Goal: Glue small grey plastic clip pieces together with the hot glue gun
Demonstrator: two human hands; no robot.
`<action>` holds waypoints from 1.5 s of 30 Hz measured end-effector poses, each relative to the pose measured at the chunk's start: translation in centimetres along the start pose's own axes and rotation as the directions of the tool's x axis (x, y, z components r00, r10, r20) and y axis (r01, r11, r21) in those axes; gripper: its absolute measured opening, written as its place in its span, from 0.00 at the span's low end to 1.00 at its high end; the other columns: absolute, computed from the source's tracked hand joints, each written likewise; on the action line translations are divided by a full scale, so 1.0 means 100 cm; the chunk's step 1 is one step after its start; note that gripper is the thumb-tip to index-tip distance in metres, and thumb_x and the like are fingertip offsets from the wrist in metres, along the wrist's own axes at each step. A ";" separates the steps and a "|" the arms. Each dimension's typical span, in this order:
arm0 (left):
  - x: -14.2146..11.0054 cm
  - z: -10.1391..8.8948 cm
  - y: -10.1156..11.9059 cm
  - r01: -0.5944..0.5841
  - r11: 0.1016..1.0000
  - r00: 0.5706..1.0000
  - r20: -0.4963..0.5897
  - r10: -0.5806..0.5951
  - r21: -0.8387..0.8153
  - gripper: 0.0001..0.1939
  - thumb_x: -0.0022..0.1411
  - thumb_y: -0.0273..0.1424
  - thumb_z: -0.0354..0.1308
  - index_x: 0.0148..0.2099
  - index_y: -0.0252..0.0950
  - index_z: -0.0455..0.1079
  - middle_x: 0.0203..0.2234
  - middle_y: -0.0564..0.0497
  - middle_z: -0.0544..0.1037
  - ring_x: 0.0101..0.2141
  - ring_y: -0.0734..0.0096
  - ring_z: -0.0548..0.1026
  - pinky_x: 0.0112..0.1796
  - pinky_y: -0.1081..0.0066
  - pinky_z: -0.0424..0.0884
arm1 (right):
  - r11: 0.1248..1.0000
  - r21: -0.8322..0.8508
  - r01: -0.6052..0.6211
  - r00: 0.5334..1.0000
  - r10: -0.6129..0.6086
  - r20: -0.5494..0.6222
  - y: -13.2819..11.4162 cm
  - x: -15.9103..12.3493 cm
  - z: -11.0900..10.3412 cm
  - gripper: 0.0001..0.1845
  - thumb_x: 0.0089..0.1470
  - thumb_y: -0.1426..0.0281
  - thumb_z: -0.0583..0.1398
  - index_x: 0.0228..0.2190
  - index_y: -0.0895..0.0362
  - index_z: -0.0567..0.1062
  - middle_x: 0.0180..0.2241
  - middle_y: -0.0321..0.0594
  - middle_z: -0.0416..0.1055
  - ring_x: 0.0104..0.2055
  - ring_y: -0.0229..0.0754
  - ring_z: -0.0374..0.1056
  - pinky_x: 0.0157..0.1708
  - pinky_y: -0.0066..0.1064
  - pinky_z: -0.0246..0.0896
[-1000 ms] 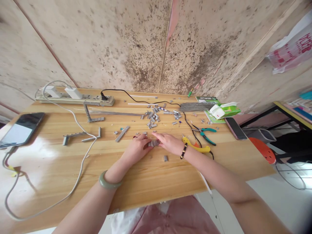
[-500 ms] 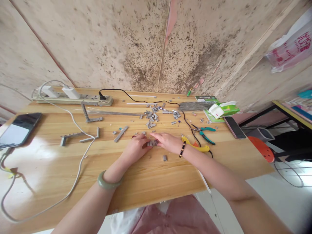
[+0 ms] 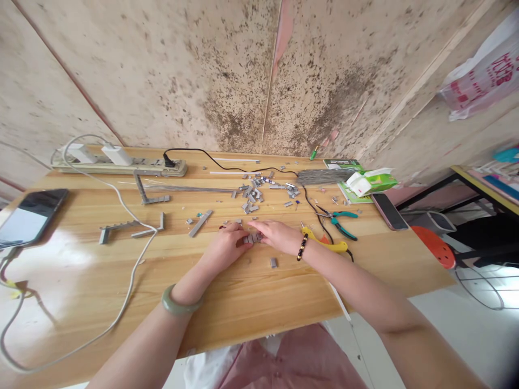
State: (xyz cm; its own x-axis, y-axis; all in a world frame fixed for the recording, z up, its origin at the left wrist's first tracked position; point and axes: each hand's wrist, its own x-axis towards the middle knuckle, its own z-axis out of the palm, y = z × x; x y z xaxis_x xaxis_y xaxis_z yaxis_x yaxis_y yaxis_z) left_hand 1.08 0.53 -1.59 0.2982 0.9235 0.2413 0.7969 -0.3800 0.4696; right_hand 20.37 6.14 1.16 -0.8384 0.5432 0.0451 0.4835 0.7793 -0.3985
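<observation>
Between my two hands lies a short row of small grey blocks (image 3: pixel 253 238), close to the wooden tabletop. My left hand (image 3: pixel 227 243) grips its left end with thumb and fingers. At the right end, my right hand (image 3: pixel 276 235) closes its fingertips on the same row; parts of the row are hidden under the fingers. A single grey block (image 3: pixel 273 262) rests nearer me. Beyond my hands is a scattered pile of grey blocks (image 3: pixel 252 193). A longer grey bar (image 3: pixel 200 223) lies to the left of my hands.
Right of my hands lie a yellow glue gun (image 3: pixel 324 241) and teal-handled pliers (image 3: pixel 343 222). A bundle of thin wires (image 3: pixel 324 176), a tissue pack (image 3: pixel 371 182) and a phone (image 3: pixel 390 211) are farther right. At left are a power strip (image 3: pixel 150 167), a white cable (image 3: pixel 132 281) and angled grey pieces (image 3: pixel 117 226).
Both hands stay on the row of grey blocks with hardly any movement. The whole view has shifted very slightly.
</observation>
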 end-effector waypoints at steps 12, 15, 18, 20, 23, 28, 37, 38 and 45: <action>0.001 -0.001 0.001 -0.005 1.000 1.000 0.001 0.005 -0.003 0.08 0.56 0.28 0.60 0.40 0.36 0.77 0.32 0.47 0.72 0.32 0.65 0.72 0.37 0.67 0.68 | 1.000 -0.013 0.003 1.000 -0.003 0.007 0.000 0.001 0.000 0.33 0.51 0.81 0.62 0.58 0.61 0.60 0.52 0.52 0.69 0.55 0.46 0.66 0.53 0.38 0.63; 0.001 -0.001 0.001 -0.005 1.000 1.000 -0.005 0.005 -0.014 0.08 0.57 0.28 0.59 0.40 0.36 0.77 0.32 0.46 0.72 0.32 0.64 0.72 0.37 0.66 0.69 | 1.000 -0.014 0.004 1.000 -0.004 0.006 0.000 0.001 0.000 0.33 0.52 0.81 0.62 0.58 0.59 0.60 0.53 0.51 0.69 0.54 0.45 0.66 0.53 0.38 0.63; 0.000 0.000 0.000 -0.010 1.000 1.000 -0.011 0.010 -0.023 0.08 0.57 0.28 0.59 0.40 0.37 0.77 0.33 0.46 0.73 0.33 0.63 0.73 0.38 0.65 0.69 | 1.000 -0.005 0.002 1.000 -0.002 0.003 0.000 0.001 0.000 0.34 0.52 0.81 0.62 0.58 0.60 0.60 0.53 0.53 0.68 0.54 0.46 0.66 0.53 0.40 0.63; 0.000 0.000 -0.001 -0.014 1.000 1.000 -0.010 0.014 -0.024 0.08 0.57 0.28 0.59 0.40 0.37 0.77 0.34 0.45 0.74 0.34 0.63 0.73 0.39 0.65 0.69 | 1.000 -0.001 -0.001 1.000 0.001 0.006 0.000 0.000 0.000 0.33 0.51 0.81 0.62 0.58 0.61 0.60 0.52 0.54 0.68 0.54 0.47 0.67 0.52 0.41 0.63; 0.000 0.001 -0.001 -0.013 1.000 1.000 -0.004 0.013 -0.013 0.09 0.57 0.28 0.60 0.41 0.37 0.77 0.34 0.45 0.74 0.34 0.63 0.73 0.39 0.65 0.69 | 1.000 0.000 -0.006 1.000 0.006 0.004 0.000 0.000 0.000 0.33 0.51 0.81 0.61 0.58 0.61 0.60 0.52 0.54 0.69 0.54 0.47 0.67 0.52 0.41 0.64; 0.001 -0.001 0.000 0.002 1.000 1.000 0.006 -0.002 -0.013 0.09 0.56 0.28 0.61 0.41 0.36 0.77 0.33 0.45 0.73 0.34 0.63 0.73 0.38 0.65 0.69 | 1.000 -0.009 -0.018 1.000 0.019 0.013 -0.001 0.001 -0.001 0.35 0.51 0.81 0.62 0.59 0.60 0.59 0.52 0.53 0.69 0.53 0.47 0.67 0.52 0.40 0.64; 0.002 -0.002 0.001 -0.019 1.000 1.000 0.004 0.019 0.002 0.08 0.57 0.27 0.60 0.40 0.35 0.76 0.33 0.45 0.73 0.34 0.63 0.73 0.38 0.65 0.69 | 1.000 -0.005 -0.024 1.000 0.024 0.003 -0.001 0.000 -0.001 0.34 0.52 0.81 0.62 0.58 0.59 0.59 0.51 0.51 0.70 0.54 0.45 0.67 0.52 0.38 0.64; 0.002 -0.002 0.000 -0.025 1.000 1.000 0.006 0.025 0.003 0.08 0.57 0.27 0.59 0.40 0.35 0.76 0.33 0.45 0.73 0.33 0.63 0.73 0.38 0.65 0.69 | 1.000 -0.009 -0.026 1.000 0.026 0.001 -0.001 0.000 0.000 0.34 0.52 0.81 0.62 0.58 0.60 0.59 0.51 0.51 0.70 0.54 0.45 0.67 0.52 0.38 0.63; 0.000 -0.008 -0.004 -0.038 0.999 0.998 0.054 0.038 -0.007 0.10 0.57 0.27 0.59 0.42 0.35 0.75 0.35 0.45 0.72 0.36 0.61 0.73 0.40 0.64 0.68 | 1.000 0.001 -0.011 0.999 0.011 -0.032 -0.002 0.002 0.010 0.33 0.52 0.81 0.62 0.58 0.59 0.60 0.53 0.52 0.68 0.54 0.46 0.66 0.52 0.38 0.62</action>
State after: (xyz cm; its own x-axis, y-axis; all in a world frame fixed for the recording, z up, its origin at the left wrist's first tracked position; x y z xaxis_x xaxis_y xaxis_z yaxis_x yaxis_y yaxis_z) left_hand 0.32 0.66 -1.12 0.3563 0.9099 0.2124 0.7815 -0.4148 0.4660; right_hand 19.85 5.75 0.39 -0.8244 0.5616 0.0702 0.4927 0.7731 -0.3995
